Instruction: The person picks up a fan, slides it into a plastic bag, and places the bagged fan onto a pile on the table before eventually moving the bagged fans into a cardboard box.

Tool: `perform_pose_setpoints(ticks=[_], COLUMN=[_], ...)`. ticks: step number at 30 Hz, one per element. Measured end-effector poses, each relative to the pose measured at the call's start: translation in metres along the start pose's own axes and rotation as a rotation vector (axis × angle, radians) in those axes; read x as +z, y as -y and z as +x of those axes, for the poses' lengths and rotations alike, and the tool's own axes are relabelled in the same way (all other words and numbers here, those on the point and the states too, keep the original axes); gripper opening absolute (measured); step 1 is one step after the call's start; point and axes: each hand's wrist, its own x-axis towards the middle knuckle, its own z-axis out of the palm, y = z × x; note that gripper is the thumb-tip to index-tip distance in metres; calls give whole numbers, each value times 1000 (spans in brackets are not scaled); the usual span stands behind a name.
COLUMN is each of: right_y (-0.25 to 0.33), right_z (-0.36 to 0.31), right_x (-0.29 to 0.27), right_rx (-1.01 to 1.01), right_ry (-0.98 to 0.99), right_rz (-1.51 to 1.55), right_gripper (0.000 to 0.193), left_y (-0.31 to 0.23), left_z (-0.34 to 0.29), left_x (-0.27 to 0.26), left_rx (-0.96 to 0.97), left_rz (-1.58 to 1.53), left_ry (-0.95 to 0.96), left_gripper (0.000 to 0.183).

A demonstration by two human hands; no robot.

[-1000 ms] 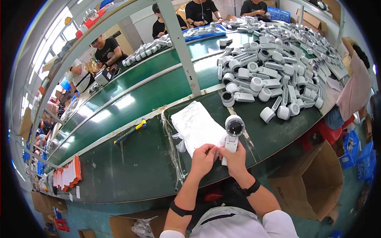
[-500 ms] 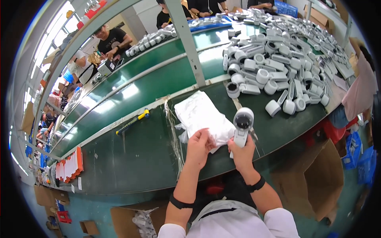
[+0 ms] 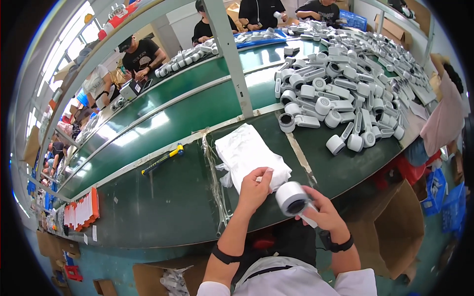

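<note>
A white handheld device with a round drum-like head and a dark ring at its opening (image 3: 292,195) is held by its handle in my right hand (image 3: 323,212). Its head tilts down toward me, over the table's front edge. My left hand (image 3: 256,188) is closed, thumb and fingers pinched together, over the lower edge of a stack of thin white plastic bags (image 3: 249,150). Whether a bag is caught between those fingertips cannot be made out. The bags lie flat on the dark green table (image 3: 163,212).
A large heap of similar white devices (image 3: 340,93) covers the table's right side. A yellow-and-black hammer-like tool (image 3: 165,159) lies left of the bags. An upright metal post (image 3: 232,64) rises beyond them. Open cardboard boxes (image 3: 400,232) stand below the edge. Co-workers sit across.
My right hand has turned the device, so its head swings from upright to tipped down, nearer me. My left fingers have curled more tightly. The view has shifted slightly.
</note>
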Motion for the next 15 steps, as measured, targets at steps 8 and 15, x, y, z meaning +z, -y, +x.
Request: perform_pose_setpoints(ticks=[8,15], right_y=[14,9], right_z=[45,45], right_x=[-1,16], right_rx=[297,233], right_ry=[224,25], right_rz=[-328,-610], right_gripper=[71,55], left_y=[5,3], left_z=[5,-6], left_x=[-28,-30], left_rx=[11,350], left_rz=[61,406], left_ry=[191,-17], left_gripper=[27,23])
